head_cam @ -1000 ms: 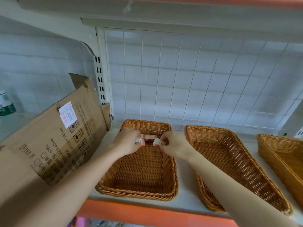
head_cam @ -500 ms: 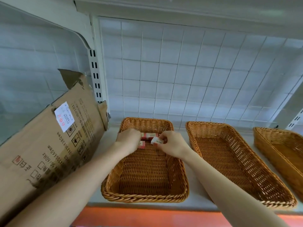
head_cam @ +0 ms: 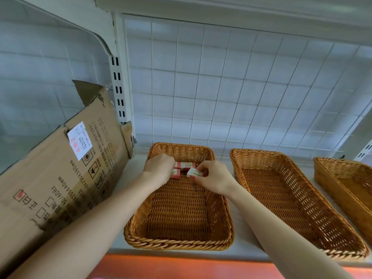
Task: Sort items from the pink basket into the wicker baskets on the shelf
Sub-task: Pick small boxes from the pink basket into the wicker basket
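Three wicker baskets stand side by side on the shelf. Both my hands reach into the far end of the left wicker basket point(head_cam: 179, 241). My right hand point(head_cam: 213, 177) pinches a small white and red box point(head_cam: 194, 173) between thumb and fingers. My left hand point(head_cam: 160, 169) curls over another small red and white box point(head_cam: 176, 173) lying on the basket floor. A third box point(head_cam: 186, 165) lies against the basket's far wall between my hands. The pink basket is out of view.
A middle wicker basket point(head_cam: 285, 198) and a right wicker basket point(head_cam: 346, 178) hold nothing visible. A large flattened cardboard box point(head_cam: 60, 178) leans at the left of the shelf. A white wire grid backs the shelf, whose front edge is orange point(head_cam: 181, 266).
My hands have stayed at the far end of the left basket, shifting the small boxes slightly. The camera view has tilted and drawn a little closer.
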`<state>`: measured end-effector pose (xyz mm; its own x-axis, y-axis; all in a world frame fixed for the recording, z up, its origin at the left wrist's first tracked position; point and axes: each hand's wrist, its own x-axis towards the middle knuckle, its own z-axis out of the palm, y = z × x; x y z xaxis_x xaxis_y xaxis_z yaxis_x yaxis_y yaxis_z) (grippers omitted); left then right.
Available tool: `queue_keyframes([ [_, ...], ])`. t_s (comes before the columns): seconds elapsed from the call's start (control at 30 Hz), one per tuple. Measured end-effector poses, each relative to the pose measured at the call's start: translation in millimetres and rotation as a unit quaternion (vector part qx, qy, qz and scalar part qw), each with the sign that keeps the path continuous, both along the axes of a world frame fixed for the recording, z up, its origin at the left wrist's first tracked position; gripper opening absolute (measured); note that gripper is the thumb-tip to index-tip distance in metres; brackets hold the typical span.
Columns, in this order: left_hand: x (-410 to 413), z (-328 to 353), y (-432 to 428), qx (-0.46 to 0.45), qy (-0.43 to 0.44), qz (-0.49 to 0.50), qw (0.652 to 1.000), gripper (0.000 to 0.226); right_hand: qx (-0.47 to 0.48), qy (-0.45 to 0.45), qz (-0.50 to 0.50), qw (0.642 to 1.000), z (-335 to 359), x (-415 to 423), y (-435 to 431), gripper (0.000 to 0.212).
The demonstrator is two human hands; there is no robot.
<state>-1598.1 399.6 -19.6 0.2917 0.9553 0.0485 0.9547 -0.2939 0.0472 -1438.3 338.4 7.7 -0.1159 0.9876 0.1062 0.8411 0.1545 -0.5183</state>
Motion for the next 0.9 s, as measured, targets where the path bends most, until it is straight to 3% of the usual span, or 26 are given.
queue_keyframes([
  [0.53, 1, 0, -2, 0.008, -0.006, 0.006, 1.000, 0.026, -0.003, -0.036, 0.007, 0.999, -4, -2, -2, 0.022],
  [0.67, 1, 3, -3, 0.013, -0.015, -0.005, 1.000, 0.009, -0.005, -0.050, 0.013, 0.999, -5, -3, -2, 0.022],
  [0.9, 0, 3, -4, 0.013, -0.015, 0.001, 1.000, 0.016, -0.009, -0.131, 0.031, 0.991, 0, -9, 8, 0.020],
])
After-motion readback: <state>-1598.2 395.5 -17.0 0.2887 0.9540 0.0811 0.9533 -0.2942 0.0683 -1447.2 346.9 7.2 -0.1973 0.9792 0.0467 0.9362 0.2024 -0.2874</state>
